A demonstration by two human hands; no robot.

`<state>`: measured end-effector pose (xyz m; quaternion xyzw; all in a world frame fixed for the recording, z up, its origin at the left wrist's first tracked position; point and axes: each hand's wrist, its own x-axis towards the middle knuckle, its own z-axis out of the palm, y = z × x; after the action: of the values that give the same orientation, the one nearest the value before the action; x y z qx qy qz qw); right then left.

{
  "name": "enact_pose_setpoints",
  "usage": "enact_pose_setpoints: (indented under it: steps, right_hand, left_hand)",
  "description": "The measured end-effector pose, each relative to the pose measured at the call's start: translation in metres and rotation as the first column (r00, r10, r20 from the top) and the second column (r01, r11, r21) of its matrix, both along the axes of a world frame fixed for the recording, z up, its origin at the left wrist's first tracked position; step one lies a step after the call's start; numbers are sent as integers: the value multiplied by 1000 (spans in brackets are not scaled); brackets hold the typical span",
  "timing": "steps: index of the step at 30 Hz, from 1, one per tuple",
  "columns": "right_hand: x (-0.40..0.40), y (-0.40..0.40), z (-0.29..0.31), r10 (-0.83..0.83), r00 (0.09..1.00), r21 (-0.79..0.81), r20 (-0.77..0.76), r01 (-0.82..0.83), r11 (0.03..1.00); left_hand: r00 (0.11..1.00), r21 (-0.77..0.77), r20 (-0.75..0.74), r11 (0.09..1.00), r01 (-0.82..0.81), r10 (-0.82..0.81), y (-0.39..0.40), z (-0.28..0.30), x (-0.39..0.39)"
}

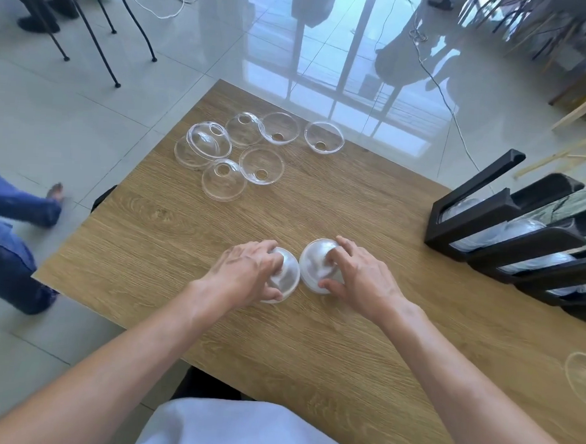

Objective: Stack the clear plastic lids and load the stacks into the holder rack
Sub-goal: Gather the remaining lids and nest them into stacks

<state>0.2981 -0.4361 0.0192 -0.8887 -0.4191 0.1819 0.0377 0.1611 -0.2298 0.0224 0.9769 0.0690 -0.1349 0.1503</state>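
Left hand: the left hand (247, 270) is in the lower middle of the frame, with its fingers curled over a stack of clear dome lids, the left stack (281, 276). It grips this stack from above; the thumb is at the lower edge of the stack.

Right hand: the right hand (357, 277) is just to the right of it and grips the right stack (316, 268) in the same way, fingers on the top of the dome and thumb at the lower rim.

Stacks relative to hands: each stack is under its hand and partly hidden by the fingers. The two stacks lie side by side on the table (311, 343), and their rims are touching or almost touching between the two hands.

Loose lids: a group of loose lids (251, 154) lies in the upper middle of the frame, well apart from both hands. Some are dome up, some are dome down, and two at the left of the group overlap.

Single lid: one more lid (584, 380) is at the right edge of the frame, cut by the border.

Holder rack: the black holder rack (524, 236) stands at the right side of the frame, on the table, well apart from the right hand. Clear lids are already seen inside its channels.

Background: a person's legs in blue trousers (6, 225) are at the left edge, on the tiled floor.
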Motion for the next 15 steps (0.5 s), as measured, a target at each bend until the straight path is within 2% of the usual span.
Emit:
enact_pose_setpoints:
  steps: [3, 11, 15]
  right_hand:
    - [-1, -1, -2, -15, 1000, 72, 10, 14, 997]
    - [9, 2, 4, -24, 999, 152, 33, 19, 988]
    - [28, 16, 12, -33, 995, 224, 93, 11, 974]
  left_hand:
    - [995, -61, 99, 998, -11, 17, -1, 0, -4]
    - [978, -105, 199, 994, -42, 63, 10, -8, -11]
    - [960, -181, 223, 975, -129, 169, 27, -5, -2]
